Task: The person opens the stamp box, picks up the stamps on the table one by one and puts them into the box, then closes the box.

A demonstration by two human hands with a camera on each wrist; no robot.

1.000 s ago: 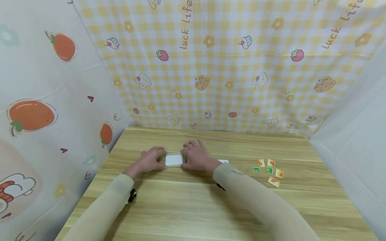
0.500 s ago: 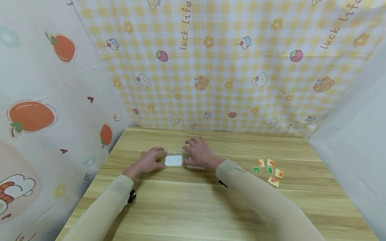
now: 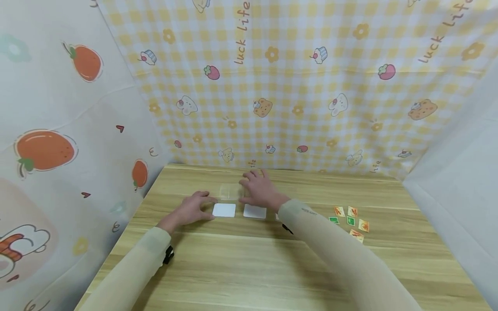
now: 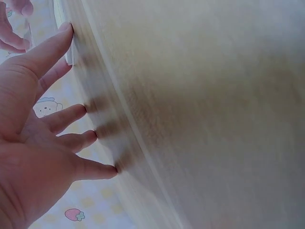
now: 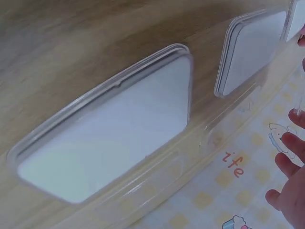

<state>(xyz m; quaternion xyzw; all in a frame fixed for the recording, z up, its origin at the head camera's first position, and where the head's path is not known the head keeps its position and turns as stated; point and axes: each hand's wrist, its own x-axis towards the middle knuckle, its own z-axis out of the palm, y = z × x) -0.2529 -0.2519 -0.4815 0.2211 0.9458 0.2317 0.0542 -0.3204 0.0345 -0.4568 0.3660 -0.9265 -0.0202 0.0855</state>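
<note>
In the head view my left hand [image 3: 193, 206] holds the left end of a shallow clear box [image 3: 224, 210] with a white inside, thumb and index finger at its two corners. Its other fingertips rest on the table in the left wrist view. My right hand [image 3: 261, 190] pinches the right end of a clear lid [image 3: 229, 191], just behind that box. A second white-filled box [image 3: 254, 211] lies below the right hand. The third box [image 5: 109, 126] fills much of the right wrist view; in the head view the right forearm mostly hides it.
Several small picture cards, orange ones [image 3: 363, 225] and green ones [image 3: 351, 221], lie on the table's right side. Other clear lids [image 5: 233, 114] lie behind the boxes in the right wrist view. A checked curtain [image 3: 288, 86] hangs at the table's back edge.
My right hand has lifted the clear lid off the left box and carried it backward. The second box has come into sight below that hand. My left hand has stayed at the box's left end.
</note>
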